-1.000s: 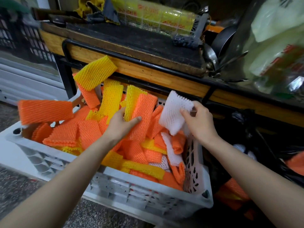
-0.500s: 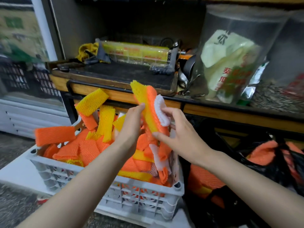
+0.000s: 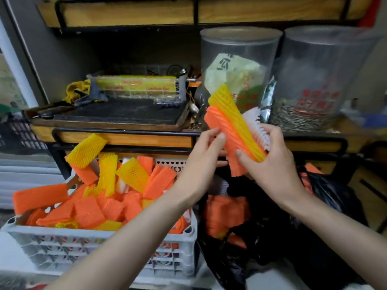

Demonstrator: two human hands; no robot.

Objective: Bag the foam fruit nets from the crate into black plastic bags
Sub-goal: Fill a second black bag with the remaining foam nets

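Foam fruit nets [image 3: 232, 124], orange, yellow and white in one flat stack, hang tilted, long axis running up-left to down-right. The right hand [image 3: 272, 162] curls round the lower end and the left hand [image 3: 201, 164] pinches the orange edge. Below them gapes the black plastic bag [image 3: 272, 237], just beside the right wall of the white slatted crate [image 3: 104, 248], under the wooden shelf's front edge [image 3: 125, 139].

nothing legible; all print is blurred.
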